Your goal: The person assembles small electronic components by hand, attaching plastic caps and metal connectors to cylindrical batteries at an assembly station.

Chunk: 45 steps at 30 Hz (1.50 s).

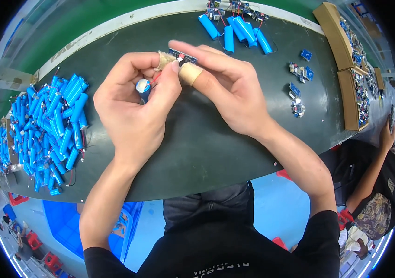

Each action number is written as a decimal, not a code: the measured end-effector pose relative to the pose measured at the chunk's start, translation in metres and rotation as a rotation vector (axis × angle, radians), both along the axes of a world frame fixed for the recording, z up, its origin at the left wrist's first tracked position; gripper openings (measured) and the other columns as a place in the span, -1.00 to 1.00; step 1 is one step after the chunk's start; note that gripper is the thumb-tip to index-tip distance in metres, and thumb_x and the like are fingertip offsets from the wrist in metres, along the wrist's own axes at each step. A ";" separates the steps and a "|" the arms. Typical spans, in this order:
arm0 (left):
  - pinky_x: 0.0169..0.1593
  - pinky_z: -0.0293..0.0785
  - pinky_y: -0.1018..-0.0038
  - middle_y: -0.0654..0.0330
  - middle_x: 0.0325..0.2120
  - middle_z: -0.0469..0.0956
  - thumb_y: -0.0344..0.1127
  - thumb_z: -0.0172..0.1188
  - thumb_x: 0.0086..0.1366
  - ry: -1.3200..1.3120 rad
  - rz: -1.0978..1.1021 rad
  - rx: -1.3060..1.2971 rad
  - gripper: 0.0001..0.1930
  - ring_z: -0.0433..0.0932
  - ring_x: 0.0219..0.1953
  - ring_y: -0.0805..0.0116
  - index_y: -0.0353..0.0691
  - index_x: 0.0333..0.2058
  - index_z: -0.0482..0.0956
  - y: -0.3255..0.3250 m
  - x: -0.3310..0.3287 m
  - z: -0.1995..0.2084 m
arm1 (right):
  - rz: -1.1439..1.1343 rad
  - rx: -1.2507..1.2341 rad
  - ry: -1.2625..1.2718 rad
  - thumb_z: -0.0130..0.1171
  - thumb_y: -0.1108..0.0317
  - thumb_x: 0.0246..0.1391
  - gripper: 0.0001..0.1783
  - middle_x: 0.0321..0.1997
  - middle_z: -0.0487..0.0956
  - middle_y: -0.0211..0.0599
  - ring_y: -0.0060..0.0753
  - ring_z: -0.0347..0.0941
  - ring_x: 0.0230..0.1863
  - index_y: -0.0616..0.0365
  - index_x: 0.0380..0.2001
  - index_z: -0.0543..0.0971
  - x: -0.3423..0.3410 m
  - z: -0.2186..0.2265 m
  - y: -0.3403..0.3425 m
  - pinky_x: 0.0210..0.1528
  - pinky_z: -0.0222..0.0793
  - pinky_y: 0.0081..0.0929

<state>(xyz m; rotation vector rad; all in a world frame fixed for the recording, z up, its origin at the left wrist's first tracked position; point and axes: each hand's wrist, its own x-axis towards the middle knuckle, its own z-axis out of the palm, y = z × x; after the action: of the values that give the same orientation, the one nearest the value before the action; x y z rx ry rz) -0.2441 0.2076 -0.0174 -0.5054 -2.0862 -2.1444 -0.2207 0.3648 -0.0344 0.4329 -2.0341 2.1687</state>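
Note:
My left hand point(137, 92) is closed round a blue cylindrical battery cell point(143, 88), whose pale end shows between the fingers. A red wire leads from it up to a small circuit board point(183, 56). My right hand point(232, 81) grips that board between thumb and fingers, while the left thumb and forefinger press at a small connector point(180, 57) on its near side. Pale finger covers wrap the left forefinger and the right thumb. How far the plug sits in the board cannot be made out, since the fingertips hide it.
A big heap of blue battery cells point(51, 129) lies at the left. At the far side are cells point(239, 31) wired to boards. Several loose boards point(298, 72) lie at right, near cardboard boxes point(353, 99) full of boards. A co-worker's arm point(373, 167) shows at far right.

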 end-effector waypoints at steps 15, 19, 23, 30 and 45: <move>-0.48 0.27 0.77 0.30 -0.49 0.54 -0.59 0.31 0.13 0.203 0.074 -0.004 -0.85 0.39 -0.50 0.72 -0.38 -0.39 0.47 0.004 0.000 -0.009 | -0.094 0.288 0.151 0.04 0.50 0.25 -0.63 -0.12 0.51 -0.29 -0.59 0.43 -0.15 0.31 0.11 0.48 0.000 0.000 -0.002 -0.16 0.33 -0.69; -0.48 0.27 0.77 0.30 -0.49 0.54 -0.58 0.32 0.13 0.225 0.085 -0.028 -0.84 0.38 -0.51 0.72 -0.37 -0.40 0.46 0.004 0.000 -0.010 | -0.120 0.326 0.284 0.05 0.47 0.24 -0.63 -0.15 0.55 -0.23 -0.48 0.47 -0.17 0.34 0.11 0.47 -0.002 -0.004 -0.003 -0.15 0.35 -0.63; -0.47 0.30 0.77 0.29 -0.49 0.55 -0.59 0.29 0.15 0.138 0.068 -0.022 -0.88 0.41 -0.50 0.71 -0.40 -0.37 0.50 0.004 0.003 -0.004 | -0.144 0.372 0.304 0.06 0.48 0.23 -0.63 -0.15 0.56 -0.20 -0.43 0.48 -0.18 0.34 0.10 0.48 -0.002 -0.003 -0.002 -0.15 0.37 -0.59; -0.33 0.40 0.71 0.24 -0.46 0.58 -0.56 0.25 0.21 -0.260 -0.089 0.158 -0.90 0.49 -0.43 0.63 -0.47 -0.33 0.54 -0.001 0.001 0.000 | -0.241 0.420 0.345 0.08 0.55 0.14 -0.61 -0.19 0.57 -0.14 -0.38 0.51 -0.24 0.33 0.07 0.51 -0.001 -0.005 -0.004 -0.20 0.41 -0.55; -0.36 0.37 0.71 0.27 -0.47 0.56 -0.59 0.25 0.17 0.046 -0.021 -0.141 -0.88 0.44 -0.42 0.65 -0.49 -0.31 0.56 -0.002 -0.003 -0.002 | -0.336 0.608 0.489 0.17 0.57 0.00 -0.64 -0.29 0.60 -0.14 -0.31 0.54 -0.37 0.33 -0.06 0.58 -0.006 -0.008 -0.002 -0.34 0.46 -0.50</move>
<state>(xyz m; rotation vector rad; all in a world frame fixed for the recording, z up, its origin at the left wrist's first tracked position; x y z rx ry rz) -0.2469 0.2053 -0.0196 -0.5873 -2.2273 -1.9860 -0.2269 0.3632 -0.0422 0.5634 -2.2194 1.0936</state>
